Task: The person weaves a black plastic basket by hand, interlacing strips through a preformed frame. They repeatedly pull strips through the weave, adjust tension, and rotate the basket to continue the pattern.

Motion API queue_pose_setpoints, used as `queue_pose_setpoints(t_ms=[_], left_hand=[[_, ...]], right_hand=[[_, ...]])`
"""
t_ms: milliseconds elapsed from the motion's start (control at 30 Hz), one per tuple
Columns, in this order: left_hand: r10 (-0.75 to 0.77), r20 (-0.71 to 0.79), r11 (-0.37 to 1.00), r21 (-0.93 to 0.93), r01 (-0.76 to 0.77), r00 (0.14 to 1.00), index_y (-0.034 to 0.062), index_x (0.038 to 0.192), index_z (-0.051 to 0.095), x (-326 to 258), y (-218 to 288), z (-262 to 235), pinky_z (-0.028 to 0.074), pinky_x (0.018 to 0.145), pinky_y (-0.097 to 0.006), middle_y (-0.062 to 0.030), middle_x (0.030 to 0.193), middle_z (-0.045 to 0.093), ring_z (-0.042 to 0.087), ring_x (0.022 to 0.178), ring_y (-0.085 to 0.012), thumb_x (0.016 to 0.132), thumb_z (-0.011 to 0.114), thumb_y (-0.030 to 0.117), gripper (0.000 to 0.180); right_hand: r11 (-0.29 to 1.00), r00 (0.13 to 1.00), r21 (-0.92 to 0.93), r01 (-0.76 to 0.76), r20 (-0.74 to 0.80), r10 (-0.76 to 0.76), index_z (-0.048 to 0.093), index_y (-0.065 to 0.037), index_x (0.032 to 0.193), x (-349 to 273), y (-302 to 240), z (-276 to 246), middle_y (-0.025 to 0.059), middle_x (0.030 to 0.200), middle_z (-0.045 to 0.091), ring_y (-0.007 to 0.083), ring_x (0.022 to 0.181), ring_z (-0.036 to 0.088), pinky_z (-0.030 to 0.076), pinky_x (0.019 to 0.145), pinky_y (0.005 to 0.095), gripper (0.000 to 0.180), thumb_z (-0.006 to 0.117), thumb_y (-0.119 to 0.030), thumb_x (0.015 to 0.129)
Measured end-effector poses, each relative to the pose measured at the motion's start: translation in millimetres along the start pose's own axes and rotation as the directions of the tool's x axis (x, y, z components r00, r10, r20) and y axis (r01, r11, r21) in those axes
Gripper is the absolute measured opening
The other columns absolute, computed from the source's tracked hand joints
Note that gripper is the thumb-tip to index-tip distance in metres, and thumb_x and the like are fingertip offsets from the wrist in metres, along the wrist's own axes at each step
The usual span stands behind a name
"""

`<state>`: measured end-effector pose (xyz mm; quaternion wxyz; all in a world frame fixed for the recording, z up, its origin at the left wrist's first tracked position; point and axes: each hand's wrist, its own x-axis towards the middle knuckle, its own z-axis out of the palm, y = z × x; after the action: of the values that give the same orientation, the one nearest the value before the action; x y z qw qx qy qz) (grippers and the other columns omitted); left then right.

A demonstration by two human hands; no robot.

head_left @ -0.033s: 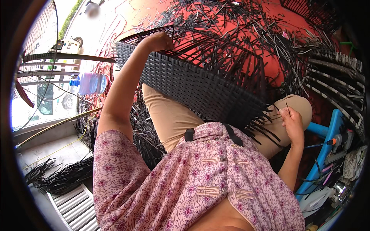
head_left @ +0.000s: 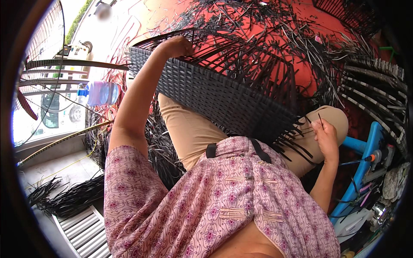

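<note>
A dark grey woven wicker panel (head_left: pixel 206 86) lies slanted across my lap. Loose black strips (head_left: pixel 301 150) stick out of its right end. At the panel's upper left edge, my left hand (head_left: pixel 175 46) is bent over with curled fingers; what they grip, if anything, is hidden. My right hand (head_left: pixel 326 134) is closed in a pinch beside the panel's right end, above my right knee. A thin black strip (head_left: pixel 320 117) pokes up out of its fingers. Beyond the panel's far edge, long dark strips (head_left: pixel 258 64) fan out in a curved frame.
Cut black strips (head_left: pixel 275 17) litter the red floor (head_left: pixel 301 64). A blue plastic stool (head_left: pixel 365 159) with tools by it stands at right, below a striped bundle (head_left: pixel 374 86). At left are a water bottle (head_left: pixel 103 93), a black strip bundle (head_left: pixel 77 198) and a white slatted rack (head_left: pixel 86 234).
</note>
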<state>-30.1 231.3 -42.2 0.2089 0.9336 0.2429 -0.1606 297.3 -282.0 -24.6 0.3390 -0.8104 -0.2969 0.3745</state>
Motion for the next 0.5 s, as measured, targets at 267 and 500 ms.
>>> queue_pose_setpoints(t_ms=[267,500], left_hand=[[-0.215,0.018,0.941,0.272,0.202,0.976,0.0153,0.091,0.077,-4,28,-10,0.055,0.079,-0.043,-0.0112,0.094,0.074,0.07,0.09,-0.0308,0.087,0.059,0.019,0.019],[0.033,0.035,0.977,0.208,-0.04,0.999,0.011,0.109,0.072,-5,-28,-7,0.053,0.083,-0.042,-0.0126,0.102,0.072,0.068,0.093,-0.0307,0.088,0.058,0.019,0.027]], right_hand=[[0.996,0.999,0.081,0.031,0.027,-0.033,0.065,-0.002,0.089,12,-3,14,-0.0026,0.069,0.055,0.0053,0.059,0.046,0.04,0.056,0.0236,0.025,0.06,-0.025,0.098],[0.997,0.998,0.073,0.036,0.05,-0.04,0.064,-0.004,0.087,17,-11,24,-0.0055,0.07,0.052,0.0023,0.059,0.044,0.037,0.055,0.02,0.024,0.061,-0.024,0.1]])
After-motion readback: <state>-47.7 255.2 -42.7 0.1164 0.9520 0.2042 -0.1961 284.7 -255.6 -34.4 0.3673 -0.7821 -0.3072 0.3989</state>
